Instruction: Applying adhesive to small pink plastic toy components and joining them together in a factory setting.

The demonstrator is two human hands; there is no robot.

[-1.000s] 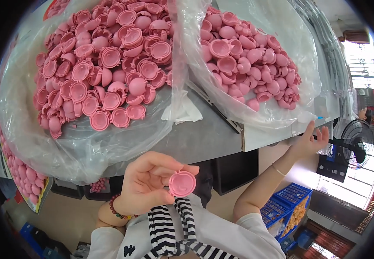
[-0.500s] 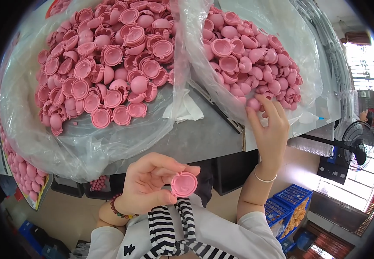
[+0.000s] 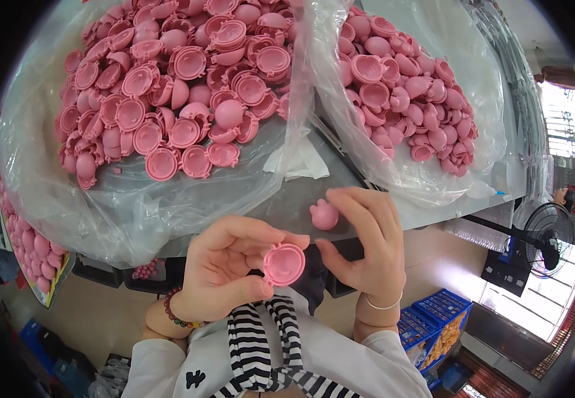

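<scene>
My left hand (image 3: 224,275) pinches a pink round plastic half-shell (image 3: 283,264) between fingers and thumb, its hollow side facing up toward me. To its right, over the grey table's near edge, is a small rounded pink piece with ear-like bumps (image 3: 324,214). My right hand (image 3: 370,245) curves around that piece with thumb and index finger apart. A gap shows between the thumb and the piece; whether the index finger touches it is unclear. Hollow pink shells (image 3: 168,93) lie heaped in a clear plastic bag at the left, and smaller pink pieces (image 3: 420,99) fill another bag at the right.
A white scrap (image 3: 297,159) and a dark metal strip (image 3: 340,149) lie between the bags on the table (image 3: 261,215). At the right stand a black fan (image 3: 546,232) and blue crates (image 3: 433,318). More pink pieces (image 3: 32,249) are at the far left.
My right hand has come from the right-hand bag toward my left hand. The eared pink piece now shows beside its fingers. My left hand still holds the half-shell; the whole view has shifted slightly.
</scene>
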